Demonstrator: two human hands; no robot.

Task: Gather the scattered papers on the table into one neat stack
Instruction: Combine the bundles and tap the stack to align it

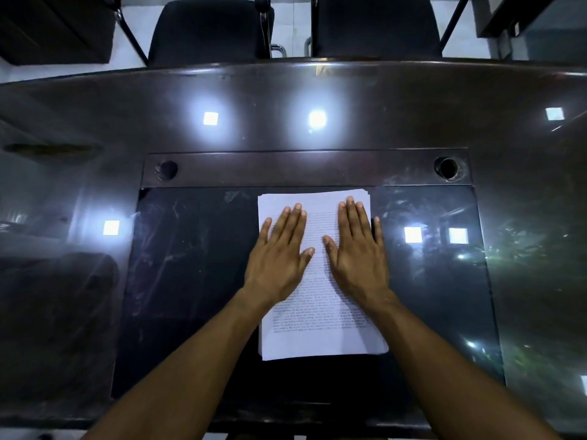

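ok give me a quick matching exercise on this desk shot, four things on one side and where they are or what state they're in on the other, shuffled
Things:
1. left hand
2. right hand
3. paper stack
4. chairs

Places or states:
A. behind the far edge of the table
B. flat on the stack's right half
C. lying on the dark desk pad
D. flat on the stack's left half

Pairs: 1-D, 2-B, 3-C, 4-A

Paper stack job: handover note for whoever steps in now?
Left hand: open, flat on the stack, left half.
Right hand: open, flat on the stack, right half.
Stack: one pile on the table, printed side up, in front of the person.
Done: no loose sheets in view; papers are gathered.
Left: edges fan slightly at the top right and bottom corners; square them up, then lift the hands.
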